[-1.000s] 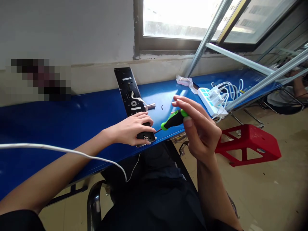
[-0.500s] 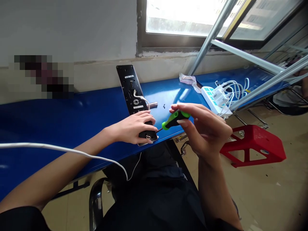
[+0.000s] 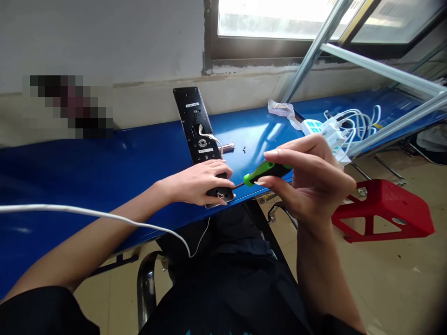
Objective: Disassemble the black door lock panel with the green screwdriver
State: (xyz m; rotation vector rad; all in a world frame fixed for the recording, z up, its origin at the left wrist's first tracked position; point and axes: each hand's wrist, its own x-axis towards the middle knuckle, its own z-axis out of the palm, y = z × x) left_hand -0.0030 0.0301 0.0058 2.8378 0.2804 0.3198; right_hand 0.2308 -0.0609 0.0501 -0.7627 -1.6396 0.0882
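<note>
A long black lock panel (image 3: 194, 125) lies on the blue table (image 3: 104, 172), reaching from the wall to the near edge. My left hand (image 3: 199, 182) lies over its near end with fingers curled round it, pressing it down. My right hand (image 3: 307, 181) pinches a green-and-black screwdriver (image 3: 263, 172) between thumb and fingers. The thin shaft points left, and its tip touches the panel's near right corner, beside a small metal fitting (image 3: 220, 196).
A metal spindle (image 3: 228, 148) and tiny dark screws (image 3: 244, 150) lie right of the panel. Farther right sit a crumpled plastic bag (image 3: 283, 110) and a white power strip (image 3: 316, 128) with white cables. A red stool (image 3: 384, 209) stands on the floor. A white cable (image 3: 104, 216) crosses my left arm.
My right hand's fingers have closed round the screwdriver handle and rolled it; earlier they were spread. The view has shifted slightly left. My left hand has stayed on the panel.
</note>
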